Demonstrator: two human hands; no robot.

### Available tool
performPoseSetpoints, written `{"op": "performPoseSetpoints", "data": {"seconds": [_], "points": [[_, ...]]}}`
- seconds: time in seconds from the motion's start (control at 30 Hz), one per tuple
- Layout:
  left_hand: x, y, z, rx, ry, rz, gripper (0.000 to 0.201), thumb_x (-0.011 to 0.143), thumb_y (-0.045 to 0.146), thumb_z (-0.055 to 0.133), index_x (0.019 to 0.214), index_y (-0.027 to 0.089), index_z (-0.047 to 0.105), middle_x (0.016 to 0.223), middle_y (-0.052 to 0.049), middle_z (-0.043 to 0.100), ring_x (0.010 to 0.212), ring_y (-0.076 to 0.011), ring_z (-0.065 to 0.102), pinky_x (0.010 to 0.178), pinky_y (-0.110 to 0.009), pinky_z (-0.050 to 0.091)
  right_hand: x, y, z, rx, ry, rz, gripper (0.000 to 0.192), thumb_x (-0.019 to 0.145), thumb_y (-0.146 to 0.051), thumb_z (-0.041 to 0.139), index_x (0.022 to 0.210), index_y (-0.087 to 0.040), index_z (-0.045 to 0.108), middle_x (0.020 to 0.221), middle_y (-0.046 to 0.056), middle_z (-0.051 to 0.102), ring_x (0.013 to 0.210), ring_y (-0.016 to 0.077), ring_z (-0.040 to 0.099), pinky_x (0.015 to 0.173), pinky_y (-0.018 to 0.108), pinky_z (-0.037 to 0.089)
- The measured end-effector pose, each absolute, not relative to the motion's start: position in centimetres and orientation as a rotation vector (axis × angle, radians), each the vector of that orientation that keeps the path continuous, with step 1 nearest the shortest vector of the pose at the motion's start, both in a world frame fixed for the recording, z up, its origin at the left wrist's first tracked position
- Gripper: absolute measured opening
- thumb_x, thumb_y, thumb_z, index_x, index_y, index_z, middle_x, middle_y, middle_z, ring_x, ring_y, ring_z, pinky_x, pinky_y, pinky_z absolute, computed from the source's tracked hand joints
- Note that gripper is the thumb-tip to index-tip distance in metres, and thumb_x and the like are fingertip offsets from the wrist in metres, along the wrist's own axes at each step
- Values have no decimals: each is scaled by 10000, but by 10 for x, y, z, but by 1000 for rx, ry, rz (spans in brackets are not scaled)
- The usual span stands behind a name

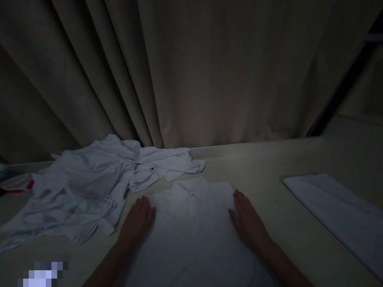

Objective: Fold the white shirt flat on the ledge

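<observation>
I see both hands flat, fingers released: left hand point(138, 218) and right hand point(247, 218) press the folded shirt point(193, 227) lying between them. Crumpled shirts point(89, 187) lie beyond the left hand.

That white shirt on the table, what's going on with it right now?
A person has both hands flat on a white collared shirt spread on the table, collar pointing away from them. The left hand presses along the shirt's left edge and the right hand along its right edge. To the left lies a rumpled heap of white shirts; to the right sits a flat folded white cloth. A curtain hangs behind the table. The room is dim.
</observation>
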State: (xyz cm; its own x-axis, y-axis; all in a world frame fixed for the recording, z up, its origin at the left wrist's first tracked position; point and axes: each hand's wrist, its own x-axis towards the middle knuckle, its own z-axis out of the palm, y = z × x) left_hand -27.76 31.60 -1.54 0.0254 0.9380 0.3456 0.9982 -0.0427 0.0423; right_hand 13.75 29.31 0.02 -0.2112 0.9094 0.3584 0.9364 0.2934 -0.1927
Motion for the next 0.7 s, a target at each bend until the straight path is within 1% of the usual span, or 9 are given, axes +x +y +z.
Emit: {"op": "performPoseSetpoints", "data": {"seconds": [0.07, 0.17, 0.23, 0.33, 0.5, 0.7], "points": [[-269, 318, -16, -2149, -2030, -329, 645, 894, 470, 257, 1289, 2, 461, 1396, -230, 448, 1338, -307, 364, 1095, -458, 338, 119, 326, -4, -1663, -2218, -38, 605, 949, -451, 294, 1385, -40, 375, 1458, 190, 352, 1367, 257, 292, 1113, 427, 294], [-249, 327, -17, -2179, -2073, -290, 653, 908, 480, 240, 1334, 18, 417, 1433, -209, 402, 1347, -281, 350, 1099, -433, 339, 102, 363, -18, -1737, -2275, -15, 628, 949, -447, 288, 1357, 17, 398, 1437, 223, 369, 1350, 287, 320, 1112, 427, 275], [-244, 332, -21, -2147, -2084, -273, 666, 911, 489, 238, 1332, 4, 416, 1432, -225, 394, 1348, -291, 345, 1102, -437, 331, 98, 377, -27, -1818, -2279, -24, 637, 948, -446, 285, 1346, 36, 405, 1426, 236, 380, 1342, 299, 331, 1112, 431, 259], [-246, 335, -28, -2102, -2056, -248, 700, 903, 518, 258, 1323, -17, 421, 1421, -250, 396, 1347, -323, 336, 1103, -461, 320, 97, 386, -34, -1905, -2250, -57, 640, 945, -456, 276, 1354, 19, 403, 1434, 224, 377, 1340, 298, 329, 1113, 436, 229], [-250, 334, -30, -2092, -1992, -216, 702, 904, 539, 248, 1318, 6, 440, 1405, -239, 426, 1339, -318, 357, 1097, -469, 325, 94, 386, -34, -1988, -2202, -55, 671, 935, -496, 261, 1380, -7, 373, 1452, 205, 358, 1346, 294, 310, 1104, 453, 210], [-248, 333, -26, -2087, -2059, -116, 797, 885, 604, 203, 1362, -12, 371, 1442, -232, 376, 1364, -322, 308, 1114, -450, 287, 96, 385, -42, -2025, -2212, -69, 720, 929, -544, 185, 1419, -32, 306, 1492, 180, 291, 1381, 283, 237, 1121, 480, 139]]}}
